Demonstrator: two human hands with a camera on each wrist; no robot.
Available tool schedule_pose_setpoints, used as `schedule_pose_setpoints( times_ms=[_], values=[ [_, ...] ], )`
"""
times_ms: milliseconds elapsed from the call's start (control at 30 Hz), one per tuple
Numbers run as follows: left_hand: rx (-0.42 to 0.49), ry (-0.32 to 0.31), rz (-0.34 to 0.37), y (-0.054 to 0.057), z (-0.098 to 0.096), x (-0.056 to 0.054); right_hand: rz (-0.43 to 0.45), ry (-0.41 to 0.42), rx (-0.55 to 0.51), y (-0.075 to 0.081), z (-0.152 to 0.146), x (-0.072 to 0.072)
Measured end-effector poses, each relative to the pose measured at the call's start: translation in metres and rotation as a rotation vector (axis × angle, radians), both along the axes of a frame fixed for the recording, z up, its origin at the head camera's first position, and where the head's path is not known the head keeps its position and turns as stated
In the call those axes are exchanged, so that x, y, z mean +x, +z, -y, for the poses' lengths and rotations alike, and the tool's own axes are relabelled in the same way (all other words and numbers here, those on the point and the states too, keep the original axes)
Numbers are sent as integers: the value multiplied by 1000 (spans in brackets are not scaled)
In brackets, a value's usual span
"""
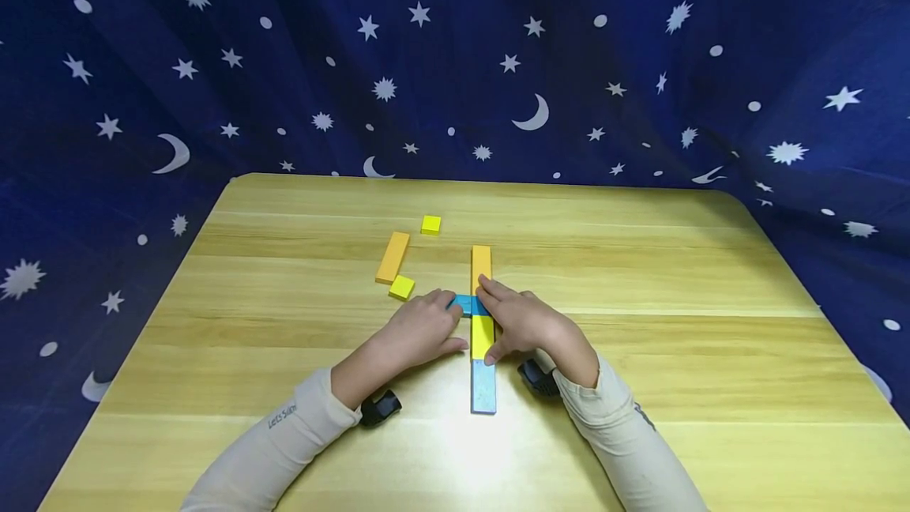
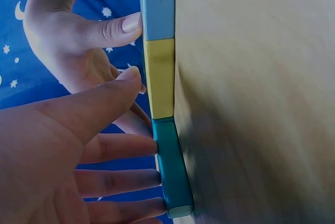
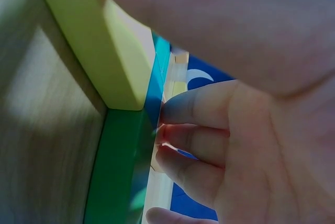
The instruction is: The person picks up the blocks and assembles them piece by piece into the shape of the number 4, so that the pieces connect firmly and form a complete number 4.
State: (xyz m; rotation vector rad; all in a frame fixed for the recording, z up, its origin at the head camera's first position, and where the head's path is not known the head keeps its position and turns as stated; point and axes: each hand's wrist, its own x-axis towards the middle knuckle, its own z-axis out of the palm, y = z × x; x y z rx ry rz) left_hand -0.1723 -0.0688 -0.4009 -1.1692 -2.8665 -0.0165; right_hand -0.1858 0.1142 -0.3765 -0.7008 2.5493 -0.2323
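From afar, I watch a blue block [image 1: 464, 305] jut left off a row of blocks [image 1: 483, 336] running front to back on the table [image 1: 675, 299], its end meeting the left hand [image 1: 421, 326], fingers extended, while the right hand [image 1: 524, 318] rests spread along the row.

Right tabletop [image 1: 718, 299] passable; yellow block [image 1: 401, 288] crowds left hand [image 1: 424, 328].
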Motion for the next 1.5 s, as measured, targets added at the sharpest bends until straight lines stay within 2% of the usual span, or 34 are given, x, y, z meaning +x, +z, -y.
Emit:
schedule_pose_setpoints(
  times_ms=[467, 700, 833, 1033, 1200, 1300, 1500],
  values=[
    [-38, 4, -13, 1, 1, 0, 3, -1, 2, -1, 0, -1],
    [-27, 4, 16, 2, 2, -1, 10, -2, 1, -1, 0, -2],
    [17, 5, 75, 4, 4, -3, 8, -1, 1, -1, 0, -2],
    [112, 2, 229, 10, 10, -10, 17, -8, -4, 0, 0, -1],
    [170, -1, 320, 13, 17, -18, 26, -13, -3, 0, 0, -1],
    [189, 37, 340, 14, 22, -24, 26, -13, -1, 0, 0, -1],
    [171, 145, 339, 17, 34, -33, 25, -14, 0, 0, 1, -1]
  ],
)
